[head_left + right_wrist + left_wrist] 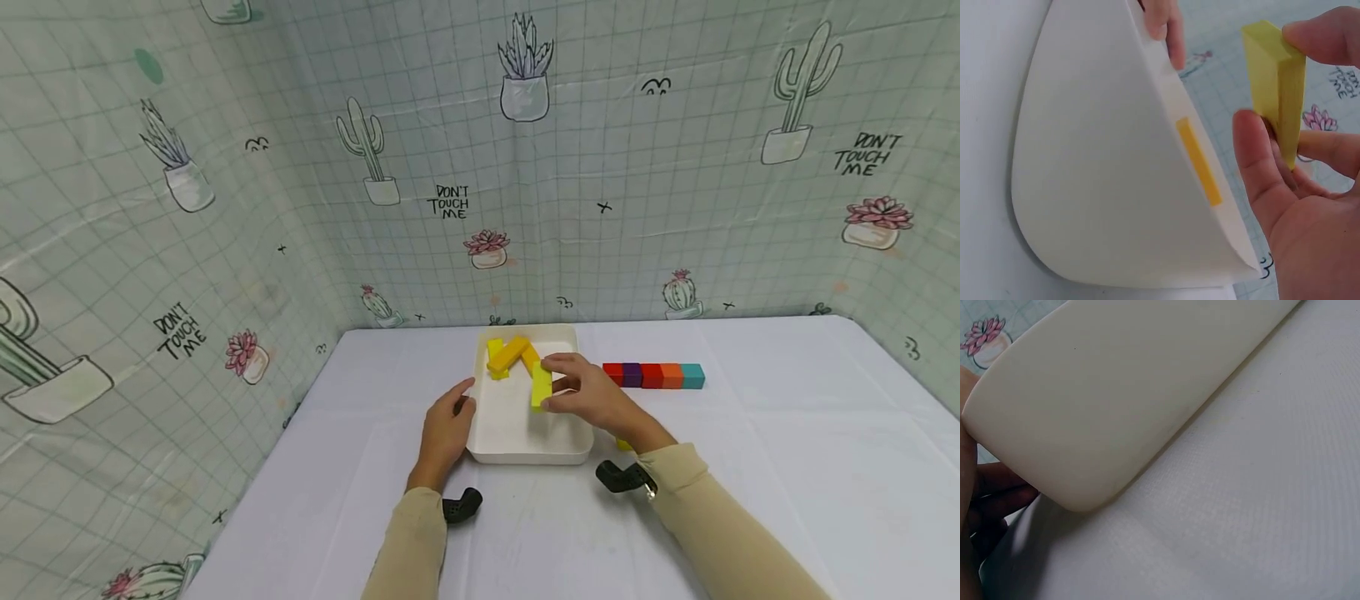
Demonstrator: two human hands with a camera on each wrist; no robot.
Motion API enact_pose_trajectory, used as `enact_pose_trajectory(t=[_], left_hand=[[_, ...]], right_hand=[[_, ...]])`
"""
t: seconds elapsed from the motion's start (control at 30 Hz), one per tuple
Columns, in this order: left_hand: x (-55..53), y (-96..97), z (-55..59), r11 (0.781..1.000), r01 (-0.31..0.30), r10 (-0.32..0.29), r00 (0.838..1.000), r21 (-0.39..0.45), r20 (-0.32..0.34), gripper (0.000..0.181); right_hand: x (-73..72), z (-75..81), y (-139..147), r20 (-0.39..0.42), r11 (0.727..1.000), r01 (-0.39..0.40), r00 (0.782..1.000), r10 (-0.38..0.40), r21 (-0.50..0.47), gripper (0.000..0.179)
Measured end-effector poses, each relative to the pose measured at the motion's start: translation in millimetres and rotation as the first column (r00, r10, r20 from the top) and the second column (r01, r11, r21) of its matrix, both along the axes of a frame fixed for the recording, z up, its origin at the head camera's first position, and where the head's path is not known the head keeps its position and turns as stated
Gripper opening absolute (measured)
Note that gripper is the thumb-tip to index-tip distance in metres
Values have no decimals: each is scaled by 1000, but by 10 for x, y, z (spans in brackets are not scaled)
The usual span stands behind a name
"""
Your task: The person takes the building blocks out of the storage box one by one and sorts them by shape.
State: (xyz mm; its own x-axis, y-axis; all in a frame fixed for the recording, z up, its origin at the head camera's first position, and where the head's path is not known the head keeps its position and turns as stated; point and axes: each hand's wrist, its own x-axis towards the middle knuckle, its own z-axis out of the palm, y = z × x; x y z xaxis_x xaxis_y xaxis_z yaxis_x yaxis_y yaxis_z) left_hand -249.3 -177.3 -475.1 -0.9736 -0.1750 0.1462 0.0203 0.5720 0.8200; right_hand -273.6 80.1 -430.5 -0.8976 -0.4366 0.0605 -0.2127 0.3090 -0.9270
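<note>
In the head view, a shallow white tray (498, 425) sits on the table between both hands. My right hand (588, 396) pinches a bright yellow block (542, 386) between thumb and fingertips, above the tray's right half. In the right wrist view, the same yellow block (1272, 72) is held upright and clear of the tray (1104, 156). My left hand (444, 433) touches the tray's left rim. Its other fingers lie outside the wall in the left wrist view. At the tray's far end lie a yellow block (492, 347) and orange-yellow blocks (508, 354), one resting on another.
Right of the tray stands a row of joined cubes (652, 376) in red, purple, orange and teal. A yellow piece (623, 445) shows partly beneath my right wrist. A printed cloth (600, 250) hangs behind and left of the white table (787, 467).
</note>
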Motion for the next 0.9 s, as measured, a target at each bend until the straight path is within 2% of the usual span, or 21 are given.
enact_pose_trajectory(t=[0.4, 0.7, 0.9], left_hand=[[-11, 0, -11, 1000, 0, 0, 1000, 4, -8, 40], [-17, 0, -31, 1000, -1, 1, 1000, 4, -5, 40], [-16, -1, -21, 1000, -2, 2, 1000, 3, 0, 40]], right_hand=[[49, -14, 49, 15, 991, 111, 994, -111, -67, 59], [76, -22, 125, 88, 991, 96, 992, -88, -89, 61], [88, -30, 192, 65, 993, 83, 995, -78, -87, 57]])
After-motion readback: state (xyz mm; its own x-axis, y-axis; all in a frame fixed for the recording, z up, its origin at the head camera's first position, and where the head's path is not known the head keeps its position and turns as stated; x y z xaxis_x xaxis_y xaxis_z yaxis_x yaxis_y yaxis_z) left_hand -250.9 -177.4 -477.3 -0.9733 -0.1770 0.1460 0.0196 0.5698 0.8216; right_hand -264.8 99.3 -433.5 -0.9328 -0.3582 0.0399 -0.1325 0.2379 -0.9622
